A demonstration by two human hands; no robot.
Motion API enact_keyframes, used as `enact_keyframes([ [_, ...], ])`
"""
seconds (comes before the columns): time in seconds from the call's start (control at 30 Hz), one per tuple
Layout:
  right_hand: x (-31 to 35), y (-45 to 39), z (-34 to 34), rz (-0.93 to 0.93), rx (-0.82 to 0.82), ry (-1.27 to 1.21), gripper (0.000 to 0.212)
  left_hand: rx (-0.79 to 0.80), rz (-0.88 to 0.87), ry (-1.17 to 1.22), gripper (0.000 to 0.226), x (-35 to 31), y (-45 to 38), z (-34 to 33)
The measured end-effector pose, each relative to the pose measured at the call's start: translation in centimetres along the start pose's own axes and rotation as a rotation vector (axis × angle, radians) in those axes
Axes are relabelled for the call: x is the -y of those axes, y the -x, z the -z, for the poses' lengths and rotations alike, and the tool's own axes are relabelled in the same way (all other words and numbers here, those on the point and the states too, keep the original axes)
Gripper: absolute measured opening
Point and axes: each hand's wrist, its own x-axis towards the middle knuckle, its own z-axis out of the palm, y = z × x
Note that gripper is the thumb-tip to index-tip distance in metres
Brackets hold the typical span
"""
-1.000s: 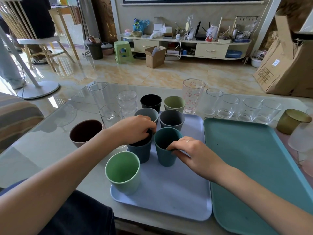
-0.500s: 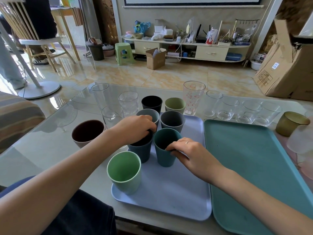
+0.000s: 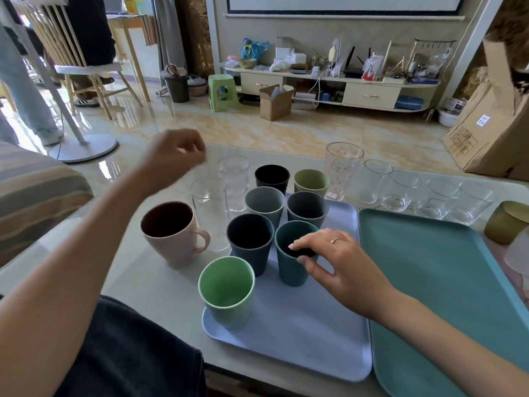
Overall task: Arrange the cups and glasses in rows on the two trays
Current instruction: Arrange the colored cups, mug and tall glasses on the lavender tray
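Teal cup under our right hand, centre of frame

The teal cup (image 3: 292, 259) on the lilac tray (image 3: 315, 333) looks light, rigid and matte; we judge its rim the best hold. Our right hand (image 3: 335, 262) pinches that rim, fingers (image 3: 300, 245) inside. Our left hand (image 3: 174, 159), blurred at upper left, hangs loosely curled, holding nothing.

My right grip (image 3: 329, 259) closes on a teal cup (image 3: 292, 262) standing on a lavender-blue tray (image 3: 300, 339), beside a navy cup (image 3: 250, 242), a light green cup (image 3: 227, 293) and two grey cups. A teal tray (image 3: 443, 282) lies alongside. On the table, a pink mug (image 3: 171, 233) shows a dark brown inside; one clear glass (image 3: 342, 170) carries pink cartoon prints.
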Motion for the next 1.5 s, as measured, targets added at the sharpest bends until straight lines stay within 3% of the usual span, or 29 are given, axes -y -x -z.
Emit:
enact_keyframes([
  [0.07, 0.1, 0.2, -0.3, 0.007, 0.009, 0.001, 0.028, -0.21, 0.162, -0.138, 0.01, 2.9, -0.5, 2.3],
  [0.1, 0.1, 0.3, -0.5, 0.014, 0.015, 0.006, 0.028, -0.232, 0.269, -0.247, 0.004, 4.6, -0.4, 3.0],
  [0.13, 0.2, 0.4, -0.7, 0.021, 0.019, 0.012, 0.028, -0.176, 0.389, -0.318, 0.008, 6.3, -0.1, 3.4],
  [0.2, 0.4, 0.5, -1.0, 0.033, 0.017, 0.018, 0.027, 0.094, 0.611, -0.308, 0.017, 9.1, 0.7, 3.0],
  [0.27, 0.6, 0.6, -1.2, 0.048, 0.01, 0.023, 0.026, 0.339, 0.738, -0.24, 0.024, 10.3, 1.5, 2.6],
  [0.33, 0.7, 0.8, -1.2, 0.065, -0.002, 0.035, 0.025, 0.437, 0.79, -0.142, 0.026, 10.5, 2.2, 2.6],
  [0.53, 1.1, 1.1, -1.0, 0.058, -0.037, 0.07, 0.023, 0.505, 0.782, -0.098, 0.023, 10.6, 4.0, 1.1],
  [0.73, 2.5, 1.0, -0.3, 0.097, -0.128, 0.045, 0.021, 0.153, 0.728, -0.07, 0.026, 8.5, 3.1, 3.7],
  [0.87, 4.8, -0.7, 1.4, 0.065, -0.236, -0.126, 0.021, -0.157, 0.588, 0.011, 0.032, 3.3, 2.8, 6.3],
  [0.93, 6.8, -1.8, 2.8, 0.021, -0.273, -0.235, 0.02, -0.211, 0.501, 0.007, 0.034, -0.1, 3.2, 6.6],
  [1.2, 11.0, -2.7, 6.8, -0.227, -0.226, -0.608, 0.025, 0.106, 0.312, -0.111, 0.029, -12.3, 6.2, 2.2],
  [1.33, 9.5, 0.6, 7.8, -0.415, -0.158, -0.594, 0.045, 0.265, 0.243, -0.183, 0.029, -14.0, 8.6, -1.8],
  [1.5, 6.9, 4.3, 6.9, -0.607, -0.064, -0.608, 0.036, 0.505, 0.238, -0.079, 0.028, -13.2, 10.0, -4.8],
])
